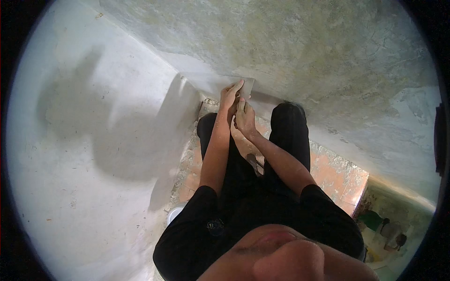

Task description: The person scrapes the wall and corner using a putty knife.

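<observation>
Both hands are close together, low in front of the wall [299, 45]. My left hand [230, 95] grips a thin, flat grey plate [248, 86], perhaps a putty knife or trowel blade, with the thumb lying on its face. Just below and to the right, my right hand [245, 117] is closed with its thumb pointing up, its fingertips near the plate's lower edge. Whether it holds a handle is hidden by the fingers. White filler covers the lower strip of the wall beside the plate.
A pale wall [133, 70] meets the other wall in a corner ahead. Dusty terracotta floor tiles [327, 172] have rubble along the edges. Part of a white bucket [174, 213] shows at the left of my body. Beyond the floor's edge at lower right, a person [390, 233] is at a lower level.
</observation>
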`<act>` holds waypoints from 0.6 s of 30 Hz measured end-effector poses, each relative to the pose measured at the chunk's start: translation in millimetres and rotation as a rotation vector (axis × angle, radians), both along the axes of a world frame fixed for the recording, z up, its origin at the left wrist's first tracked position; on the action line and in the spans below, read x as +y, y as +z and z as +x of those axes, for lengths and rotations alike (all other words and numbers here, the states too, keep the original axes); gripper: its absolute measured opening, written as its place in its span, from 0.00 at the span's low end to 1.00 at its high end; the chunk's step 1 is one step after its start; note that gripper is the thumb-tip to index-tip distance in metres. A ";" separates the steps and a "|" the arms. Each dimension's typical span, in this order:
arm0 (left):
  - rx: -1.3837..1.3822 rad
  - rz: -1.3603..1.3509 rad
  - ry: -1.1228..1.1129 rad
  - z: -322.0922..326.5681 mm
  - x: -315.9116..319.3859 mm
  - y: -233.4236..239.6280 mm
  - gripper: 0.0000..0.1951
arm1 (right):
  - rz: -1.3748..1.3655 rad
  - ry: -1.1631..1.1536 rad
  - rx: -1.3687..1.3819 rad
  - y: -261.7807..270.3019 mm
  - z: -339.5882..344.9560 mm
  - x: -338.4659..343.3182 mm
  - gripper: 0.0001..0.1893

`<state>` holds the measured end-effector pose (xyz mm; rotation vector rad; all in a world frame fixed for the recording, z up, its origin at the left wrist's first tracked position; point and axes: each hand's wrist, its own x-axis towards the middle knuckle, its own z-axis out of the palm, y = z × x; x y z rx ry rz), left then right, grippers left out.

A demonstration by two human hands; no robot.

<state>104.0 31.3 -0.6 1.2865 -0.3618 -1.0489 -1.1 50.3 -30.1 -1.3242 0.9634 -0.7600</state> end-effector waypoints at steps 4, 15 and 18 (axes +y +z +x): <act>0.008 -0.007 0.046 0.4 2.1 0.4 0.18 | 0.000 0.010 0.030 7.8 1.6 1.8 0.30; -0.023 0.025 0.057 10.6 5.3 3.6 0.18 | 0.018 0.070 0.097 6.7 13.7 0.0 0.33; -0.061 0.074 0.014 12.9 7.1 7.6 0.18 | 0.097 0.080 0.086 3.6 16.0 -0.7 0.32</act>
